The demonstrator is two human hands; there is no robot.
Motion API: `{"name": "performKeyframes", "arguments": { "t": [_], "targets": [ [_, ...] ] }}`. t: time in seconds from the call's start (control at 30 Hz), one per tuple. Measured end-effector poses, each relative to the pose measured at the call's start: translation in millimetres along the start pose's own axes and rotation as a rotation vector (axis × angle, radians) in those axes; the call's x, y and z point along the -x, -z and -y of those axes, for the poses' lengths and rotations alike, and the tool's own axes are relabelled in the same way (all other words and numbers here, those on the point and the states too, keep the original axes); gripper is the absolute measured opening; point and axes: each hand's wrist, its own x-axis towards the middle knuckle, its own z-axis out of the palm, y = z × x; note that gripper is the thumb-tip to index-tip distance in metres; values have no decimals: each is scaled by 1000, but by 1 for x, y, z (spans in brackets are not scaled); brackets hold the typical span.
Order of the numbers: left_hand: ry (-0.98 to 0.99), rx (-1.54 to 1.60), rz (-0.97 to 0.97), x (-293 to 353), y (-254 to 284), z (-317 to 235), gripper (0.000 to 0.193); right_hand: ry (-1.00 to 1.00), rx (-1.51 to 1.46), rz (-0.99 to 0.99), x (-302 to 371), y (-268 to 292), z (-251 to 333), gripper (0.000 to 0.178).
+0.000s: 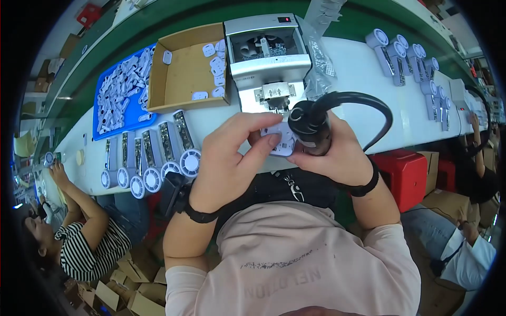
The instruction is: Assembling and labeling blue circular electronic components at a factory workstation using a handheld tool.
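My left hand (229, 152) pinches a small pale plastic part (285, 143) with rounded corners, thumb and forefinger on its left side. My right hand (342, 150) wraps round a black electric screwdriver (308, 118), whose thick cable loops off to the right. The right thumb lies by the part's lower edge. Both hands are at the table's near edge, just in front of a silver screw feeder (270, 67) with loose screws behind its window. The screwdriver's tip is hidden, so I cannot tell whether it touches the part.
Left of the feeder stand a cardboard tray (179, 79) with several pale parts and a blue tray (98, 113) heaped with white pieces. Fan-shaped housings (153, 179) with bare circuit boards lie in rows on both sides. A red stool (403, 176) and co-workers flank me.
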Motion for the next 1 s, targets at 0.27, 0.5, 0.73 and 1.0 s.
{"name": "performKeyframes", "arguments": {
  "t": [0.27,0.5,0.73,1.0],
  "targets": [
    [-359,-307,108,-15,1,14,32,-33,-49,16,-1,6,-13,54],
    [-542,-336,167,-18,-3,18,39,-75,-95,40,6,22,-21,49],
    [-651,-307,26,3,-11,33,41,52,-336,-148,-5,55,12,40],
    [-530,-370,-188,27,-3,48,45,628,-67,-214,-76,-16,29,32]
  ]
}}
